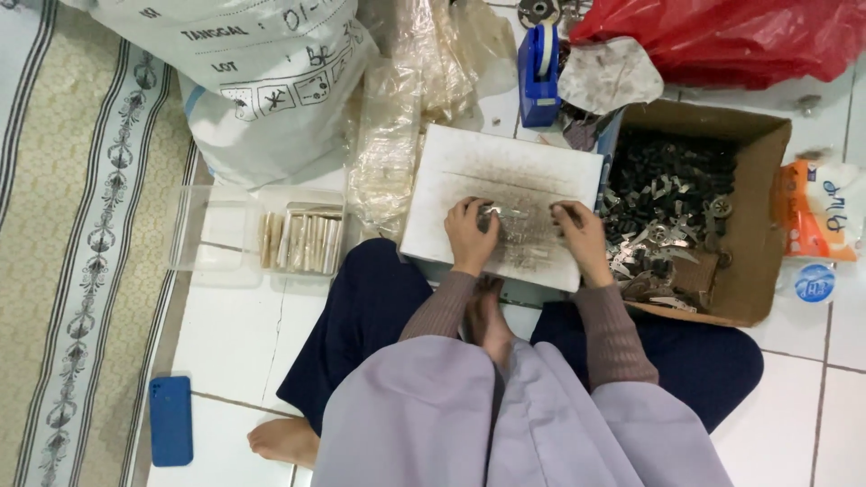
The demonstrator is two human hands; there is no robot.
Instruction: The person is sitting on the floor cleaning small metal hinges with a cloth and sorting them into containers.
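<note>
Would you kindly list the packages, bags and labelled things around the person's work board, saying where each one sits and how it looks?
White sack: top left, bulging, dark print and pictograms.
Clear plastic bags: crumpled, beside the sack.
Red bag: top right, wrinkled.
Cardboard box: right of the board, brown, open, holding metal parts.
Orange-and-white packet: far right edge.
Clear tray: left of the board, holding wrapped bundles.

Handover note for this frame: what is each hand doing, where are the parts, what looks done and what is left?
Left hand: pinching small metal pieces on the white board.
Right hand: fingers down on the board's right side, holding a small piece.
Done: wrapped bundles sit in the clear tray, to the left.
Left: cardboard box, to the right, holds many loose metal parts.
Blue tape dispenser sits behind the board.
</note>
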